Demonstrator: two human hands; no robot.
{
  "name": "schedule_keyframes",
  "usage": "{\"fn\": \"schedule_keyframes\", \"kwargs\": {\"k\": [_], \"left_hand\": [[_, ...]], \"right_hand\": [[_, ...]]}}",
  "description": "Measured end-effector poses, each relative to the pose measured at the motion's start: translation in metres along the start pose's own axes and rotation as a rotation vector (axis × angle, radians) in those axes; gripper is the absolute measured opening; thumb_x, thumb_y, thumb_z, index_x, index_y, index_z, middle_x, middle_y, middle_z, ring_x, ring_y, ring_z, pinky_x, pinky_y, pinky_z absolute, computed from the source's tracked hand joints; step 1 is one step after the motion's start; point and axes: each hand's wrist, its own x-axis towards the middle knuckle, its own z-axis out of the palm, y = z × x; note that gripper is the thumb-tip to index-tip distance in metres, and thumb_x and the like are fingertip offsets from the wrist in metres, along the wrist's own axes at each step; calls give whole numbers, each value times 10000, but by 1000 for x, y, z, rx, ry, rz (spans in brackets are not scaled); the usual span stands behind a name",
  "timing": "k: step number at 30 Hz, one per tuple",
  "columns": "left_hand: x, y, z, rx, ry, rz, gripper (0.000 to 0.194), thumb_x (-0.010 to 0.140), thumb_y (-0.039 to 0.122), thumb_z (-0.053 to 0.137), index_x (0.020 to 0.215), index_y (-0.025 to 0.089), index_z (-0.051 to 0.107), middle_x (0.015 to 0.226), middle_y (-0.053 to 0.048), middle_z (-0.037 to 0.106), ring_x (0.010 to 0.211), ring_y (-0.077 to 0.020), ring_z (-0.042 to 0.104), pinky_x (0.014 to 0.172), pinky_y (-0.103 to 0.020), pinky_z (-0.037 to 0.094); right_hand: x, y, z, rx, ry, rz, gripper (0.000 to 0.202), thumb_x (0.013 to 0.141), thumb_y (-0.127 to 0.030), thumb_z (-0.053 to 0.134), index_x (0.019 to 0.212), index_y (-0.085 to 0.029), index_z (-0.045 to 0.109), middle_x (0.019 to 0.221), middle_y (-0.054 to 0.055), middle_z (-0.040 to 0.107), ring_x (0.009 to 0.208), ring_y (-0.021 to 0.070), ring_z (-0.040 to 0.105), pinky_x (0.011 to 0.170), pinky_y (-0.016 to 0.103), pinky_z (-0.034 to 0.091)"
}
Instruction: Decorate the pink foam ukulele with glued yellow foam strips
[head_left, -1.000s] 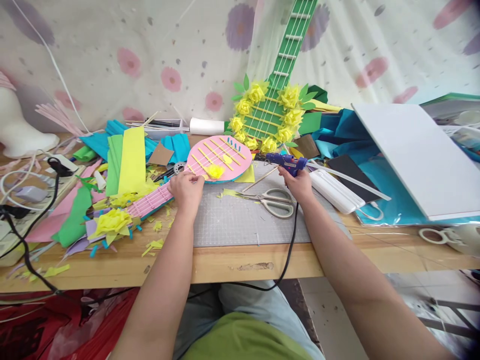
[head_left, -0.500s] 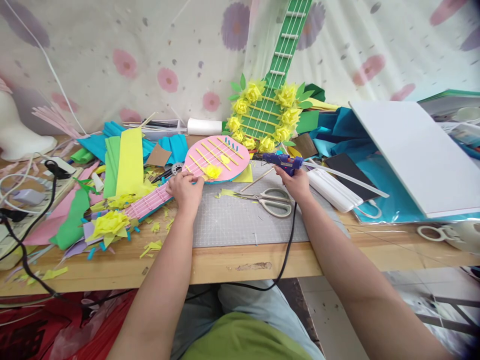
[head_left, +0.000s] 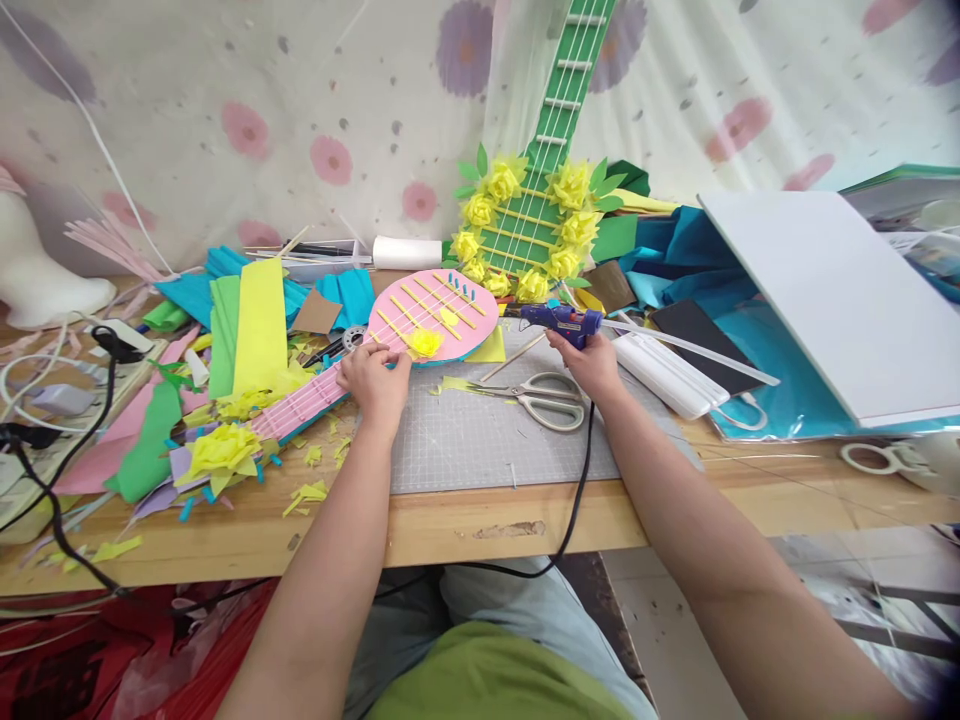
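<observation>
My left hand (head_left: 376,385) is closed, its fingertips pressed together over the spot where the neck of a pink paper lute (head_left: 435,297) meets its round body. What the fingertips pinch, if anything, is hidden. Just right of them a yellow paper flower (head_left: 425,343) sits on the body, among yellow bars and white strings. At the neck's far left end is a bigger yellow paper flower (head_left: 223,450). My right hand (head_left: 591,362) is wrapped round the handle of a blue glue gun (head_left: 564,321). Its nozzle points left, and a clear glue stick (head_left: 694,353) sticks out behind.
Scissors (head_left: 551,400) lie on the grey cutting mat (head_left: 457,450). A green paper instrument (head_left: 559,120) ringed with yellow flowers leans on the back curtain. Crepe paper (head_left: 260,325) and scraps lie left; a white board (head_left: 832,300) stands right. The gun's black cord (head_left: 576,510) hangs over the table edge.
Almost nothing differs. The view has shifted slightly; both hands keep their places at the pink lute and on the glue gun.
</observation>
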Motion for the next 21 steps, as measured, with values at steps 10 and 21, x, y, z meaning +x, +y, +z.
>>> {"fn": "schedule_keyframes", "kwargs": {"k": [10,21], "left_hand": [[-1,3,-1,-31,-14,-39,110,678,236,627,572,211,614,954,-47,642,1066,-297,483,923,-509,287],[-1,6,-1,-1,-41,-43,143,745,261,574,636,218,656,1005,-40,663,1093,-286,483,947,-483,279]], "right_hand": [[-2,-5,-1,0,6,-30,366,643,-550,644,658,-184,627,541,38,564,623,218,584,605,352,468],[-2,-6,-1,-33,-4,-5,393,641,-569,630,660,-176,630,526,37,560,584,204,561,563,334,441]]}}
